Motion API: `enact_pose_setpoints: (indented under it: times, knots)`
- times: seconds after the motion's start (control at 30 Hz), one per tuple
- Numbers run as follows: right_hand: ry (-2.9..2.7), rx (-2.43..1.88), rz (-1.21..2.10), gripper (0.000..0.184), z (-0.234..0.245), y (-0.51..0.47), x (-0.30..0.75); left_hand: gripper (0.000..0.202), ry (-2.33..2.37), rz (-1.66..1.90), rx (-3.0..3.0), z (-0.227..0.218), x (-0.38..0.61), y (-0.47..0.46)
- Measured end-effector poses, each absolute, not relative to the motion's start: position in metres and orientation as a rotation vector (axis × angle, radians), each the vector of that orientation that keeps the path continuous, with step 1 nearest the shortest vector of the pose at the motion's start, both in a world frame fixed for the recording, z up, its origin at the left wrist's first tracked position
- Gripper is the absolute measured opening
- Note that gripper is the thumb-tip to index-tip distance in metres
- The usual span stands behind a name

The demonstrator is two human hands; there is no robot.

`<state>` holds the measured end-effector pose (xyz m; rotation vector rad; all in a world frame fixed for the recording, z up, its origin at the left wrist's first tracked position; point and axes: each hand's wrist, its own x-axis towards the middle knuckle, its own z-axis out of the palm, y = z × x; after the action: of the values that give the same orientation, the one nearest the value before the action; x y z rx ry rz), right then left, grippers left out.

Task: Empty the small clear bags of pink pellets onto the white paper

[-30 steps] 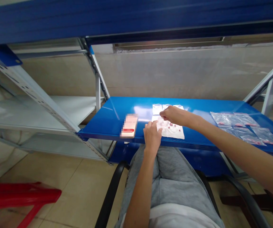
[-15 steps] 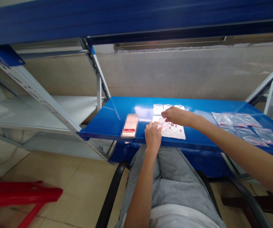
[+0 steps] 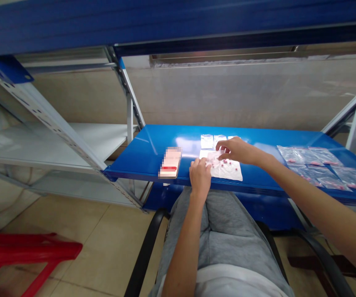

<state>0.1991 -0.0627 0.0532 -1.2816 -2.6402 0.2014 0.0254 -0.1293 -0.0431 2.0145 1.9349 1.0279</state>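
Observation:
My left hand point(image 3: 200, 174) rests at the near left of a white sheet point(image 3: 229, 174), fingers closed on the lower left edge of a clear plastic bag point(image 3: 212, 156). Over the far side of that bag hovers my right hand point(image 3: 234, 149), thumb and forefinger apart with nothing visible between them. Several small dark pink beads point(image 3: 229, 163) lie scattered on the sheet beneath it. Behind the sheet, small clear zip bags point(image 3: 207, 141) stand in a row, the rightmost partly hidden by my right hand.
A phone point(image 3: 169, 163) lies left of the sheet on the blue shelf point(image 3: 140, 152). Several filled clear bags point(image 3: 326, 167) with pink contents are spread at the right. Metal uprights point(image 3: 131, 99) flank the shelf, and a red stool point(image 3: 29, 251) stands at lower left.
My right hand has moved slightly right, and its thumb and forefinger have come apart from a pinch. My left hand stays in place.

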Motion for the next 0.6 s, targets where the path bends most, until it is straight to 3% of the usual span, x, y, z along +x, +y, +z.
enact_pose_setpoints:
  times: [0.23,0.6]
  knots:
    - [-2.405,-1.266,0.445,0.007,0.052,-0.074,0.212,0.018,1.926,1.026,2.018,-0.044,0.026,-0.13]
    - [-2.27,-1.22,0.548,0.014,0.037,-0.074,0.214,0.018,1.962,0.953,2.023,-0.04,0.026,-0.13]
